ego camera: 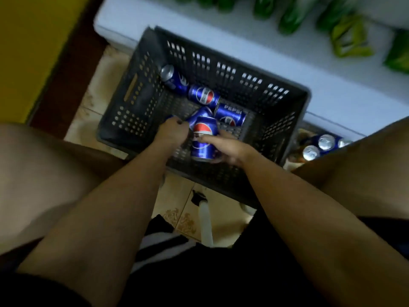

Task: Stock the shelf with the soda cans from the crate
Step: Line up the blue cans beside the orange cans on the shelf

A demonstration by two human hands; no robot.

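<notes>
Stocking is partly done: three cans (318,147) stand on the low shelf (332,100), to the right of the hands. Several cans remain in the crate (141,89). The right hand (223,147) grips an upright can (202,140). The left hand (171,132) curls around another can (171,118), largely hidden. Three loose cans (204,95) lie just beyond both hands.

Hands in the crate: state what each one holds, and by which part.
Right hand grips a blue soda can around its side. Left hand curls over another can, mostly hidden, so its hold point cannot be told.
</notes>
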